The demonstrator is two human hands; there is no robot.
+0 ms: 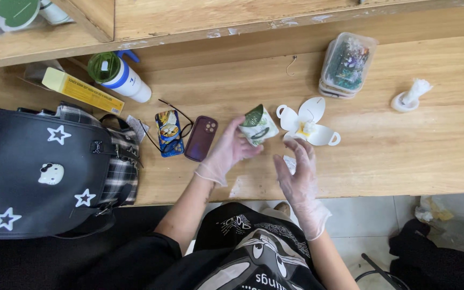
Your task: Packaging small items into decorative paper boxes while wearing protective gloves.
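Head view: we see left hand (225, 153), gloved, fingers pinching small green-white packet (258, 124) at frame centre, lifted so it clears desk. Right hand (298, 173), gloved, fingers loosely spread, empty, at 5 o'clock of packet. White petal-shaped cutout (308, 124) lies flat at packet's 3 o'clock, within reach.

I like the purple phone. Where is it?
The purple phone lies on the wooden table, left of the left hand, beside a colourful card.

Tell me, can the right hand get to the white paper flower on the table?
Probably yes. The right hand hovers just in front of the white paper flower with nothing between them. The left hand holds a small green-and-white packet off to the side, leaving the way free.
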